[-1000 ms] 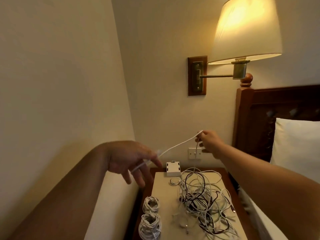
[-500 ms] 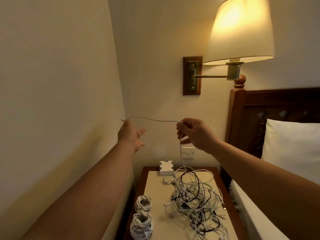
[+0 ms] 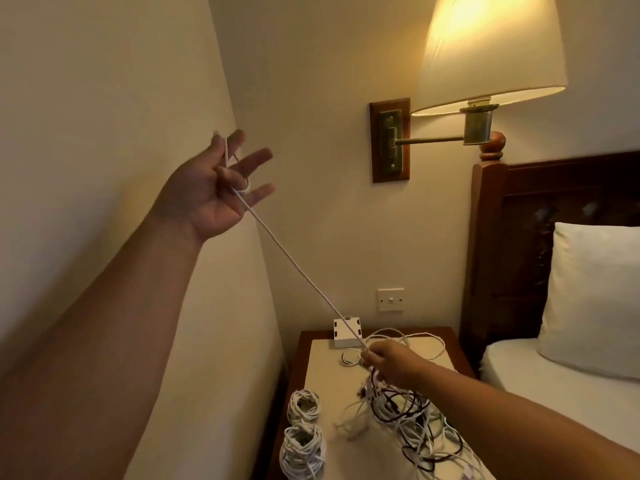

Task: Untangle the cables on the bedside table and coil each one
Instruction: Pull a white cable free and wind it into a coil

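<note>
cream plaster walls met in a corner above a bedside table [image 3: 325, 379] with a dark wooden rim and a pale, smooth top. the left hand [image 3: 211, 192] was raised high near the left wall, palm towards the camera, most fingers spread and straight, one finger curled so that a small loop of the white cable [image 3: 294, 261] sat hooked round it. from there the thin, round cord ran taut and straight down to the right hand [image 3: 391, 362], which hovered low over the back of the table with its fingers closed together, pinching the cord. below that hand lay the tangle [image 3: 412, 414], a loose heap of thin white and black leads knotted through each other and spilling to the table's near right edge. two finished coils [image 3: 304, 403], tight round bundles of white cord, sat one before the other at the left edge, well apart from the heap. a small square white box [image 3: 346, 332] stood at the back by the wall; what it held could not be made out. on the wall hung a lit lamp with a pleated cream fabric shade [image 3: 491, 50] on a brass arm [image 3: 429, 140] fixed to a wooden plaque [image 3: 389, 140], and a white switch plate [image 3: 390, 299] lower down. to the right stood a carved dark headboard [image 3: 554, 220] and a soft white pillow [image 3: 595, 292]
</note>
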